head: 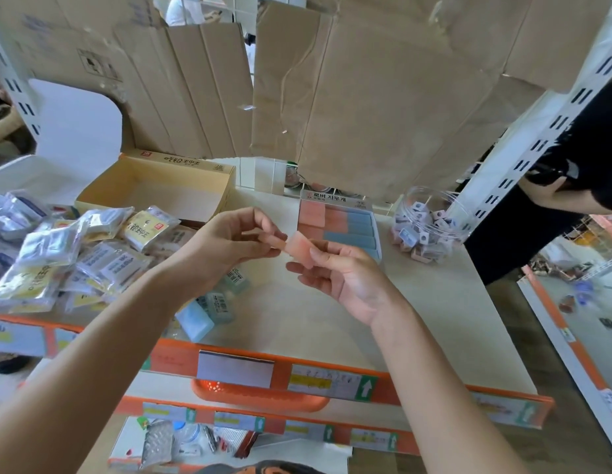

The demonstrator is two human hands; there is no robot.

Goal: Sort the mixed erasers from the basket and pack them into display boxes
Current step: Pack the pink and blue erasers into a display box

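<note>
Both hands hold one pink eraser (300, 249) above the shelf top. My left hand (229, 239) pinches its left end between thumb and fingertips; my right hand (338, 271) grips its right side from below. Just behind it lies a display box (375, 230) with pink erasers on the left and blue erasers on the right. An open yellow display box (225, 196) stands at the back left. A pile of wrapped erasers (68, 254) covers the left of the shelf. Two loose blue erasers (205, 314) lie under my left forearm.
A clear plastic jar (431, 227) of small items stands at the right. An orange basket (260, 395) shows below the shelf's orange front edge (434, 395). Cardboard sheets (366, 97) hang behind. Another person in black (578, 186) stands at the right beside a white upright post (523, 145).
</note>
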